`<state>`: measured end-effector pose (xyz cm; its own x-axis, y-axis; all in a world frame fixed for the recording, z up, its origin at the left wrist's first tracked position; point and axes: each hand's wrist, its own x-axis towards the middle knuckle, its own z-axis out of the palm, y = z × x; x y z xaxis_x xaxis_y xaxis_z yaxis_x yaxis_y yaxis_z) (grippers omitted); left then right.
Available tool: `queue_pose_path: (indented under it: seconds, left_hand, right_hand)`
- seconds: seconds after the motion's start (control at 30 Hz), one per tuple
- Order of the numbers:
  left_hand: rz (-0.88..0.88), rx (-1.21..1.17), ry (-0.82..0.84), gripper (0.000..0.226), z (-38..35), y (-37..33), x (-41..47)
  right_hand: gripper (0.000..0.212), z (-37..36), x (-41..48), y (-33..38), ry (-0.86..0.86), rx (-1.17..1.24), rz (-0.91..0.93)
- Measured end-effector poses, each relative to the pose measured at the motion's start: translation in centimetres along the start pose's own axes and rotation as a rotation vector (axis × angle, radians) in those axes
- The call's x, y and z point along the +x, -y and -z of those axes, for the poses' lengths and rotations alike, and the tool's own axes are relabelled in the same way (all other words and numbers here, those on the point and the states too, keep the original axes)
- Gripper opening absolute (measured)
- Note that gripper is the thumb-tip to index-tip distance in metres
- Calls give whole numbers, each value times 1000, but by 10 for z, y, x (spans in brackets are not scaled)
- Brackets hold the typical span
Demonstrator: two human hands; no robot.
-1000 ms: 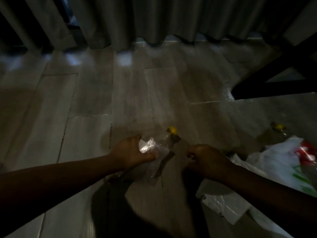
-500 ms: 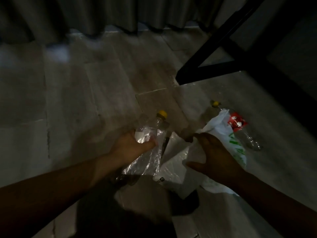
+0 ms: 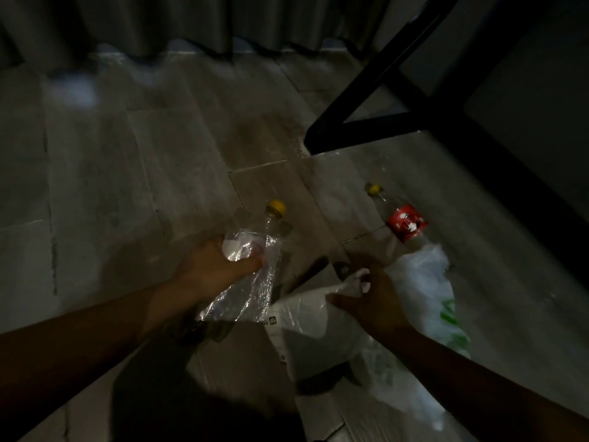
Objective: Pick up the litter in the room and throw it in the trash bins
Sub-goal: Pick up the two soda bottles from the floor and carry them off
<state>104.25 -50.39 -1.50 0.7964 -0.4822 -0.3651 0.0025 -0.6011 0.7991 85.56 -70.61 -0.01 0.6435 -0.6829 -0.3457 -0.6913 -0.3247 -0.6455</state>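
Observation:
My left hand grips a clear plastic bottle with a yellow cap together with a crinkled clear plastic wrapper, just above the floor. To its right, my right hand pinches the edge of a white plastic bag that lies on the floor. A second white bag with green print lies beyond that hand. Further back on the floor lies another clear bottle with a red label and a yellow cap.
The floor is grey tile. Black furniture legs slant across the upper right, with a dark panel behind them. Grey curtains hang along the far edge. The room is dim.
The view has swung right, bringing the red-label bottle and the table legs closer to centre. My right hand has shifted right and lifted the white bag's edge. My left hand still holds the bottle and wrapper.

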Motion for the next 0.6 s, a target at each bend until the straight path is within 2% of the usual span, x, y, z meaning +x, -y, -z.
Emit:
queue_pose_path:
  seconds: [0.07, 0.23, 0.3, 0.4, 0.53, 0.6]
  left_hand:
    - [-7, 3, 18, 74, -1, -3, 1]
    - [-40, 21, 84, 76, -9, -11, 2]
    - [-50, 25, 85, 77, -13, -17, 4]
    - [-46, 43, 81, 78, -18, -28, 8]
    - [-47, 78, 9, 44, -28, -36, 11]
    - [-43, 87, 12, 43, -33, -37, 14]
  right_hand:
    - [60, 9, 2, -6, -22, -17, 22]
    - [24, 45, 20, -23, -201, -157, 183]
    - [22, 58, 32, -32, -231, -188, 171]
    - [28, 76, 57, -42, -248, -330, 150]
    - [66, 95, 92, -48, -243, -414, -8]
    - [78, 97, 108, -53, -230, -427, -39]
